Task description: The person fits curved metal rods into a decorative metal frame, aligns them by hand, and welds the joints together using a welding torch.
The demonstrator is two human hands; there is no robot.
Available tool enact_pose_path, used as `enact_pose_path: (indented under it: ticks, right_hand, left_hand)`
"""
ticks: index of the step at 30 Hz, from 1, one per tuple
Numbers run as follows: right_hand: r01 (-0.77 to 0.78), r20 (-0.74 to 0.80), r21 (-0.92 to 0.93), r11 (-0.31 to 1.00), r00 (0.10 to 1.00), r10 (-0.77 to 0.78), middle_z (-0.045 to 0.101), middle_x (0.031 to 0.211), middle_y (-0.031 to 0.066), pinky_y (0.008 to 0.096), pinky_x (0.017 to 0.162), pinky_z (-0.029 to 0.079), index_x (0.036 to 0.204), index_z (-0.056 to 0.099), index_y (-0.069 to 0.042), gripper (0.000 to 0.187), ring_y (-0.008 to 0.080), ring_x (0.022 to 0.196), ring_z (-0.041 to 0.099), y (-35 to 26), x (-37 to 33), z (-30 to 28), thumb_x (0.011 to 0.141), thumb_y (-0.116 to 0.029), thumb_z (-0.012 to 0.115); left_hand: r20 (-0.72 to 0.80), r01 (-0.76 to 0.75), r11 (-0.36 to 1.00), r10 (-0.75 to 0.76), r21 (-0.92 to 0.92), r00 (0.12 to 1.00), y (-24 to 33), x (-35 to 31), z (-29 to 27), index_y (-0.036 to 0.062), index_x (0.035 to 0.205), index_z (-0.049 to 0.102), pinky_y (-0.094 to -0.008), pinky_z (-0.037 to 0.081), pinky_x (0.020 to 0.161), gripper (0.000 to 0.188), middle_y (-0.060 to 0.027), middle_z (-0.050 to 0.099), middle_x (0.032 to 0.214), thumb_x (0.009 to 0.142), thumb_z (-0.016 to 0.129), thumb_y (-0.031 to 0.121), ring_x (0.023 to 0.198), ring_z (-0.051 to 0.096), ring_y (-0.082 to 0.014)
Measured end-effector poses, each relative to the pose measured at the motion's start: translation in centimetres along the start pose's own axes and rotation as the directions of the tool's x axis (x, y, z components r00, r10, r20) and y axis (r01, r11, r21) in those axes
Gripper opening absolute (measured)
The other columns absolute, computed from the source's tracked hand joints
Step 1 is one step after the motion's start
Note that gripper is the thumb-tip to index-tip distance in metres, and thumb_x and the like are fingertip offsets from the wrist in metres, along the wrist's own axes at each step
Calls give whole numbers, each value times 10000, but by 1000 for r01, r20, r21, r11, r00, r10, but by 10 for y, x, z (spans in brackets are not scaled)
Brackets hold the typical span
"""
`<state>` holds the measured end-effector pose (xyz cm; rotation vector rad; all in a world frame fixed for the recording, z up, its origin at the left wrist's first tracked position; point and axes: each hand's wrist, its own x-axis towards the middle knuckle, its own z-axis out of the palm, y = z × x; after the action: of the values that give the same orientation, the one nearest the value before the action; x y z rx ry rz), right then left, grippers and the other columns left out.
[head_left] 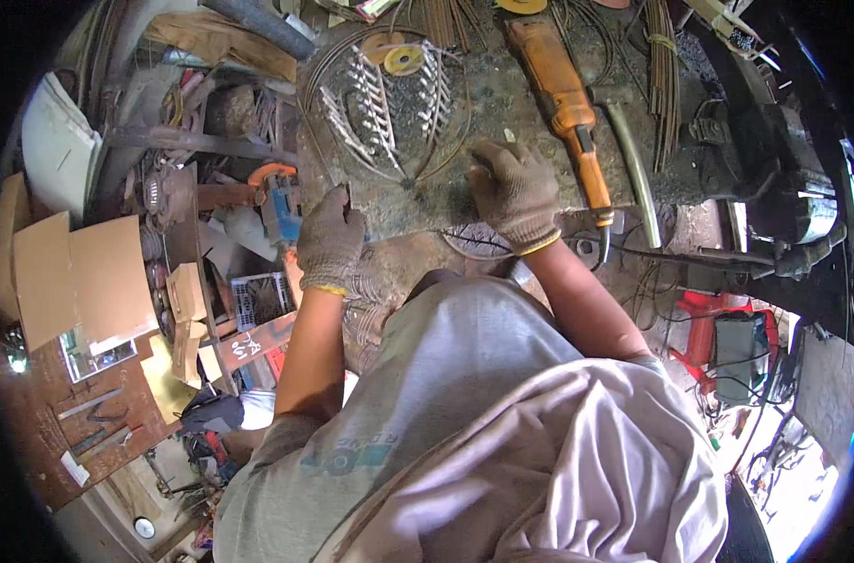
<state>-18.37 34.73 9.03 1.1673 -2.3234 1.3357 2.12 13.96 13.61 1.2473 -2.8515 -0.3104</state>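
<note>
- our workbench (498, 111) reaches beyond both hands.
- the orange power tool (555, 89) lies right, untouched.
- three rows of short pale pieces (375, 103) sit far left, seemingly lined up already; what is left we cannot tell.
- our right hand (519, 192) and left hand (331, 239) have curled fingers at the near edge; any grip, we cannot tell.
</note>
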Motion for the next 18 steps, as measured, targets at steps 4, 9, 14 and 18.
enact_pose_path:
  ticks: [4,9,14,18]
  right_hand:
    - [-42,39,-12,999,998,43,715,1062,100,471,828,534,1111,704,-156,304,354,938,669,-2,-2,2,819,-237,730]
    - [-78,97,-96,992,991,87,711,936,144,482,779,539,1063,710,-135,267,359,846,677,2,-2,10,809,-219,716]
    - [-143,97,-151,978,983,159,681,966,142,476,802,532,1037,723,-113,305,334,907,668,-12,1,-2,822,-330,714]
    - [-187,36,-129,974,981,193,683,1016,121,464,870,531,1080,744,-175,318,326,1005,663,-4,-4,9,796,-317,717]
  left_hand:
    - [18,47,999,-47,27,999,9,6,-6,99,1272,636,-523,534,900,436,-259,705,1111,853,644,220,1061,676,-443]
    - [45,-21,996,17,82,999,1,16,-4,65,1276,641,-478,499,992,457,-249,686,1213,833,655,180,1158,643,-433]
    - [209,-157,986,164,-49,964,-6,19,-18,-5,1302,640,-436,459,1063,445,-232,665,1318,869,617,90,1233,632,-346]
    - [127,-320,934,341,-161,931,-7,21,-29,-17,1252,619,-406,499,935,394,-184,684,1221,875,624,94,1111,662,-294]
